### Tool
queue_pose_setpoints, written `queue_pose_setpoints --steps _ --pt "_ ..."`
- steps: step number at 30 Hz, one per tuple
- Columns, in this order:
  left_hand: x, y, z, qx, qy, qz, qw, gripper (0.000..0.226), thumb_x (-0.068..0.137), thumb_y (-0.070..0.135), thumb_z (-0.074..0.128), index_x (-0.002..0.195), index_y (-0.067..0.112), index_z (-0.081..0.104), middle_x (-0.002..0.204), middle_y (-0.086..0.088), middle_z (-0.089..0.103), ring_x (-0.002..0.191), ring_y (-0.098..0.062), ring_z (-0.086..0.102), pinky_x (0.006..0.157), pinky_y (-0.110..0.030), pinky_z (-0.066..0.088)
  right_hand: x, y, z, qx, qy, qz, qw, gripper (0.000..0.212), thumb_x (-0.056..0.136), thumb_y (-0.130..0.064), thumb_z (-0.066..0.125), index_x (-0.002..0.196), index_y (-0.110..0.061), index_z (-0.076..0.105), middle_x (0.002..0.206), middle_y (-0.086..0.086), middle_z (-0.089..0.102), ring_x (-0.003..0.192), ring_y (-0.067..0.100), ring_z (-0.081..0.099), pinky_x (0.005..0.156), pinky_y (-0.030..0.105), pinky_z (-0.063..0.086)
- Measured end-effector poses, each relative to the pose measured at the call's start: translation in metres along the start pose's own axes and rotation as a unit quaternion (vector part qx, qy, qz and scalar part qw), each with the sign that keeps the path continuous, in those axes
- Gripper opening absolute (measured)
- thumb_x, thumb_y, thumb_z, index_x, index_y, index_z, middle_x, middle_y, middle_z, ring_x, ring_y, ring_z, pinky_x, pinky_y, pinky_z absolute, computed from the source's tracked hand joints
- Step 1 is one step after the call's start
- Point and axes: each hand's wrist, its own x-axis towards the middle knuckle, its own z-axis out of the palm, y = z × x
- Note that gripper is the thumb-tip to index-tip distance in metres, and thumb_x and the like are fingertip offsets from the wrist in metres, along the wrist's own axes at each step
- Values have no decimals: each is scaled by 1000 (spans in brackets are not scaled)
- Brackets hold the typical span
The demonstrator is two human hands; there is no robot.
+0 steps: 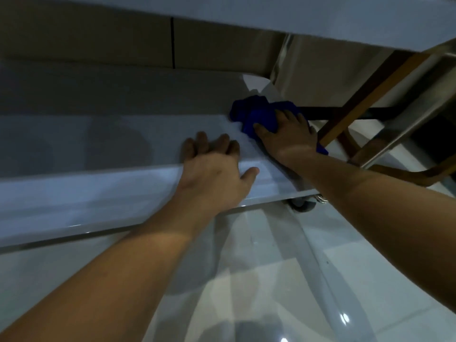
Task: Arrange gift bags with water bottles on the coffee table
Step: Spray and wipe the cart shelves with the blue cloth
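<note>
Head view looks down on the pale coffee table (98, 193), its glossy top filling the left and middle, with shiny floor tiles (370, 280) below and a wooden chair frame (357, 114) off the far right corner. No gift bags or water bottles show anywhere, so I judge this is the wiping step ahead of arranging. My left hand (212, 169) lies flat on the top near the front edge, fingers spread, holding nothing. My right hand (286, 137) presses a crumpled blue cloth (256, 114) onto the table's right corner, fingers mostly straight over it. Next I'd need to finish the surface, set the cloth aside, then fetch the bags
</note>
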Motion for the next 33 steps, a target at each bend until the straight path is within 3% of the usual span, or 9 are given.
queue_pose_setpoints --steps 6,10,12,14,17,22,26,30,33 --pt "2 1 -2 6 -5 -6 1000 92 79 72 8 145 23 48 154 -1 43 144 -43 27 116 -59 20 106 -25 6 60 -15 17 998 80 72 -82 28 131 -35 54 139 4 55 129 37 49 105 63 37" --pt "4 -1 -3 3 -32 -12 999 89 82 72 8 149 25 42 159 0 35 148 -43 21 117 -60 16 142 -41 0 118 -48 6 992 39 88 -65 43 95 -31 62 107 7 65 99 33 62 98 51 50" --pt "4 0 -5 4 -38 -12 999 85 85 72 15 151 25 39 161 0 32 149 -43 18 118 -60 15 144 -44 0 152 -31 12 988 38 86 -63 45 84 -29 62 100 9 67 95 33 64 96 50 51" --pt "4 3 -7 -4 -49 -17 999 82 87 71 22 152 24 37 161 -1 30 149 -43 15 118 -60 12 142 -49 -1 164 -42 9 985 49 87 -66 45 108 -29 68 118 13 67 105 35 64 100 54 49" --pt "4 3 -10 -5 -61 -17 998 77 93 71 30 153 23 35 162 -2 28 149 -44 13 118 -61 10 135 -60 -1 145 -71 -15 987 52 105 -44 42 137 -6 56 133 24 59 119 39 58 107 51 44" --pt "5 -13 -23 -93 -91 7 991 68 98 65 36 155 28 33 165 4 23 153 -33 10 124 -47 4 120 -96 9 103 -74 -50 991 65 103 -58 29 153 -16 39 155 12 42 136 34 44 119 42 26" --pt "-6 -66 -52 -139 -95 -37 985 59 102 53 46 153 25 39 163 0 31 150 -20 21 118 -23 9 118 -140 30 97 -104 -60 988 105 72 -85 17 160 -28 22 164 9 26 147 40 27 120 58 19" --pt "-46 -160 -61 -77 -80 -126 986 59 98 57 47 151 31 41 162 1 32 151 -24 22 123 -37 20 98 -195 45 96 -114 -73 986 100 73 -86 19 160 -37 15 167 7 18 151 42 18 120 63 11" --pt "-95 -228 -69 -34 -22 -118 992 61 92 62 35 131 24 62 138 -7 58 130 -34 49 110 -41 40 67 -253 48 101 -118 -105 982 97 79 -85 21 161 -37 3 170 3 6 154 40 7 121 63 8"
